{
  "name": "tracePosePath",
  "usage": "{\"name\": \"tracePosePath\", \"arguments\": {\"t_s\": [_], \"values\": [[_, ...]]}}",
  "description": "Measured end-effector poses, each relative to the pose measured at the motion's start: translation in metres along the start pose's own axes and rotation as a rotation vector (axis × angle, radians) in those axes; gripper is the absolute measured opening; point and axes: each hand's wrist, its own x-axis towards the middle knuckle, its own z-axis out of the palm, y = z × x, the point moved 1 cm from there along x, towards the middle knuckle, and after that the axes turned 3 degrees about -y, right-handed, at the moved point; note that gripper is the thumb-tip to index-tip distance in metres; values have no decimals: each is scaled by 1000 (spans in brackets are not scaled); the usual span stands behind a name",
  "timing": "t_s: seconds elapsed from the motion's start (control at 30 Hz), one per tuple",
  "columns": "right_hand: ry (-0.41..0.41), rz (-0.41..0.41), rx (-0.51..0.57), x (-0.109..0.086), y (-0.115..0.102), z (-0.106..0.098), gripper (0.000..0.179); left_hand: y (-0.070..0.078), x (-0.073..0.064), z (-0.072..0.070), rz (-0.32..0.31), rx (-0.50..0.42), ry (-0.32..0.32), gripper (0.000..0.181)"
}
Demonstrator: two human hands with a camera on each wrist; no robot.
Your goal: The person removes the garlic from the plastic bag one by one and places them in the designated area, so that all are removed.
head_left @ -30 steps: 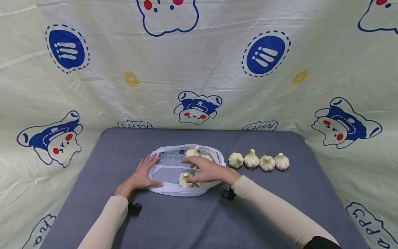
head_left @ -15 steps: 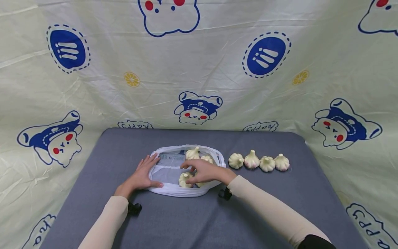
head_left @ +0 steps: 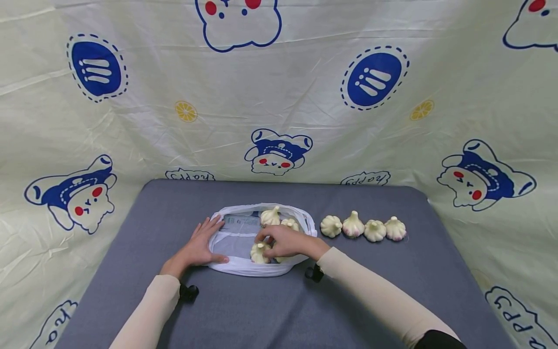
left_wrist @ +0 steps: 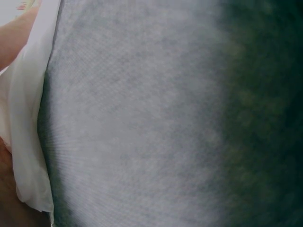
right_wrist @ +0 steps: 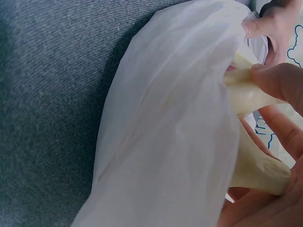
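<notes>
A white plastic bag [head_left: 257, 269] lies on the table with its mouth spread wide. Inside its right half sit several garlic bulbs [head_left: 270, 216]. My left hand [head_left: 198, 246] rests on the bag's left rim, fingers and thumb spread apart; in the left wrist view white plastic [left_wrist: 31, 109] covers part of that hand. Reaching over the right rim, my right hand [head_left: 285, 242] grips a garlic bulb [head_left: 259, 253] near the front of the bag. In the right wrist view its thumb lies on one bulb [right_wrist: 246, 92], and another bulb [right_wrist: 258, 170] sits against the hand.
To the right of the bag, several more garlic bulbs [head_left: 353, 225] stand in a row on the grey-blue tablecloth [head_left: 370, 276]. A pale printed patch [head_left: 241, 223] shows inside the bag. Behind the table hangs a patterned curtain [head_left: 279, 102].
My right hand has shifted slightly left, and its fingers have closed in from a wider spread toward the thumb at the front bulb. The left hand and the bag stay put.
</notes>
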Motion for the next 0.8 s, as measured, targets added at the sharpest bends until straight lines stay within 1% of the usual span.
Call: {"name": "tracePosePath", "arguments": {"t_s": [0.13,0.33,0.5,0.63,0.8], "values": [[4,-6,-2,0,-1,0,29,0,0,0,-2,6,1,109],[3,-12,0,1,-1,0,28,1,0,0,-8,3,-1,110],[36,-22,50,0,0,-3,29,0,1,1,-15,10,-3,110],[51,-9,114,-3,0,-7,30,0,1,1,-15,9,-1,110],[93,-12,110,-8,-1,-11,31,0,1,1,-22,19,-4,110]]}}
